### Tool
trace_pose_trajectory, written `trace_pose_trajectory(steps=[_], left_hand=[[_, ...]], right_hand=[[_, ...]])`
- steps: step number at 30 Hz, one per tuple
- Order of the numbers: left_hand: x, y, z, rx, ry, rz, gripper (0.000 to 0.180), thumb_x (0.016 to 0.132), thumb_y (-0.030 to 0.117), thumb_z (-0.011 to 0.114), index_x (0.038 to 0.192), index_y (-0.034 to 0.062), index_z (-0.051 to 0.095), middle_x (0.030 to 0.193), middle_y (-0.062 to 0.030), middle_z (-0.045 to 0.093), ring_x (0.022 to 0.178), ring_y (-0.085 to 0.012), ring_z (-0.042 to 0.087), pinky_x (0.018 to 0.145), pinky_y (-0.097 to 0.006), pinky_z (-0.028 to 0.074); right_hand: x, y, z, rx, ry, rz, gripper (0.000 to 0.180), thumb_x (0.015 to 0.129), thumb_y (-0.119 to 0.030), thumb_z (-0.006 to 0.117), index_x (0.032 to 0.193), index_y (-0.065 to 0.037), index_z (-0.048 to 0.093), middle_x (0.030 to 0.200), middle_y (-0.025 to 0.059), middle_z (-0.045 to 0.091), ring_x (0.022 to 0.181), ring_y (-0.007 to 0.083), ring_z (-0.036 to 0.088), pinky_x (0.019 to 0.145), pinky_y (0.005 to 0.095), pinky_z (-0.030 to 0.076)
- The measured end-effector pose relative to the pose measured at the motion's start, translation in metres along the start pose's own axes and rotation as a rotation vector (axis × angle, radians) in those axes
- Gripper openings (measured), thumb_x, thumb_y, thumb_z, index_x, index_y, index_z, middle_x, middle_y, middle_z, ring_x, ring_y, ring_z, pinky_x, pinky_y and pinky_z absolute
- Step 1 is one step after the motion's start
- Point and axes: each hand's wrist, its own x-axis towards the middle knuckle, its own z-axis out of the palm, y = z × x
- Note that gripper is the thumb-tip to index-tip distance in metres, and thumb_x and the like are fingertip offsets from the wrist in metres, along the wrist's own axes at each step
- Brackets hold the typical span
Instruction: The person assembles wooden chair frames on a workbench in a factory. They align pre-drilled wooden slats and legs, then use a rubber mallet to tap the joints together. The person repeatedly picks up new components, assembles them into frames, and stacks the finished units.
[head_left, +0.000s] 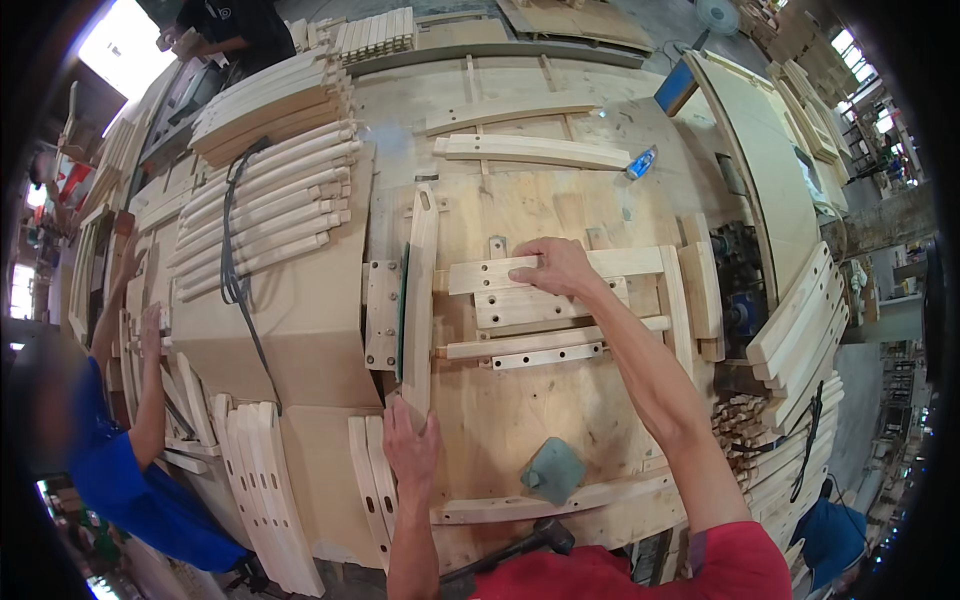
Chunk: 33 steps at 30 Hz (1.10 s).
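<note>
Your right hand (556,268) has its grip clamped on the slat (627,262); left hand (412,448) hides the rail (421,310) end, grip unclear.

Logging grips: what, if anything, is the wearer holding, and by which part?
The left hand holds the slotted board by its near end; the right hand covers the middle of the crosspiece, its grip unclear.

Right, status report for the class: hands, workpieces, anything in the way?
Left hand at near end of post. Right hand on rail. Green block nearby, clear of both.
</note>
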Motion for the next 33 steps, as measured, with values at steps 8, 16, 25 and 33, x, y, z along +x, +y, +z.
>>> trace_pose_trajectory(steps=[8,16,25,33], left_hand=[[0.015,0.003,0.007,0.007,-0.017,-0.016,0.056,0.085,0.013,0.077,0.132,-0.0082,0.055,0.108,-0.0248,0.061,0.098,-0.0440,0.061,0.081,-0.050,0.052],[0.009,0.004,0.001,0.067,0.007,-0.047,0.058,0.085,0.015,0.078,0.133,-0.0090,0.055,0.110,-0.0248,0.061,0.099,-0.0445,0.061,0.084,-0.050,0.051],[0.011,0.005,0.002,0.004,0.008,-0.072,0.057,0.084,0.013,0.079,0.132,-0.0092,0.055,0.110,-0.0242,0.060,0.098,-0.0436,0.061,0.083,-0.049,0.051],[0.012,0.007,-0.001,0.016,0.029,-0.059,0.057,0.085,0.013,0.078,0.132,-0.0090,0.055,0.110,-0.0244,0.060,0.099,-0.0435,0.061,0.083,-0.049,0.051]], right_hand=[[0.006,0.012,0.006,-0.099,0.195,-0.166,0.047,0.081,-0.050,0.075,0.111,-0.014,0.078,0.095,0.0131,0.075,0.095,0.0316,0.070,0.084,0.0463,0.049],[-0.001,0.015,0.027,-0.128,0.232,-0.180,0.049,0.087,-0.054,0.069,0.118,-0.017,0.075,0.105,0.0113,0.072,0.107,0.0301,0.064,0.095,0.0480,0.040],[0.002,0.008,0.018,-0.112,0.174,-0.156,0.051,0.086,-0.053,0.070,0.119,-0.014,0.075,0.105,0.0120,0.072,0.107,0.0307,0.064,0.095,0.0472,0.040],[0.006,0.005,0.027,-0.110,0.218,-0.198,0.051,0.086,-0.051,0.071,0.118,-0.012,0.075,0.104,0.0118,0.071,0.108,0.0308,0.064,0.095,0.0477,0.041]])
